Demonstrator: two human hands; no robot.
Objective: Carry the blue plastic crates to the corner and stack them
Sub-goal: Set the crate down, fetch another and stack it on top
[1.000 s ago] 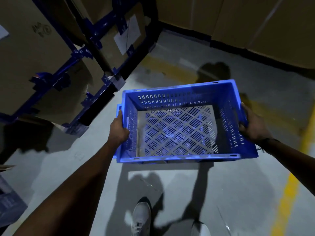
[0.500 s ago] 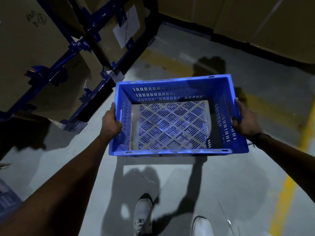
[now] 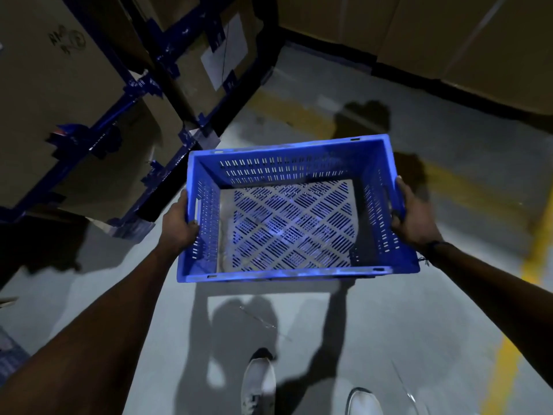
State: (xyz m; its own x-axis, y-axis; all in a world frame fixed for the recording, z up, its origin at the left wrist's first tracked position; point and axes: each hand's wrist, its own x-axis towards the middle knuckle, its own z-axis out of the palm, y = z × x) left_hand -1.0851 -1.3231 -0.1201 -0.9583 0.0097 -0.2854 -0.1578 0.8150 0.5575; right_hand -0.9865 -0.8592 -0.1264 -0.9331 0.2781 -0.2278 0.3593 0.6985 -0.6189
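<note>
Your white shoes [image 3: 258, 381] are on the grey floor [image 3: 167, 333], your left hand [image 3: 179, 225] and right hand [image 3: 414, 216] have fingers curled tight on the side walls of the empty blue crate [image 3: 294, 272] held above it, blue rack [image 3: 167, 70] of cardboard boxes [image 3: 51, 94] beyond.

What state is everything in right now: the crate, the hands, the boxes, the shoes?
blue crate: empty, level, carried above the floor
left hand: grips the crate's left end
right hand: grips the crate's right end
cardboard boxes: closed, held in a blue rack
paper label: stuck on one box
white shoes: on the grey floor, below the crate
yellow line: painted on the floor, worn
</note>
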